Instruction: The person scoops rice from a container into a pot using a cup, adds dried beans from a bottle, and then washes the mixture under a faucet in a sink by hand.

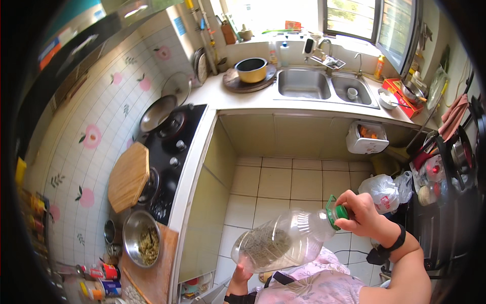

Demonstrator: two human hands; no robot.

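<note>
A large clear plastic bottle point(303, 243) with a green screw cap point(341, 212) and a green carrying ring lies tilted across the front of the body. Dried, greenish-brown plant matter sits inside it, towards the base. At the neck, my right hand point(357, 212) has its fingers closed around the green cap. My left hand point(243, 269) supports the bottle's base from below, its fingers partly hidden by the bottle. To the left, a steel bowl point(130, 243) of chopped food stands partly over a wooden board point(167, 262).
A black gas hob point(163, 152) bears a wok point(157, 112) and an octagonal wooden board point(129, 176). Behind are a yellow pot point(251, 76) and a double sink point(303, 96). Plastic bags point(383, 192) and a black rack point(450, 171) stand at right; jars stand lower left.
</note>
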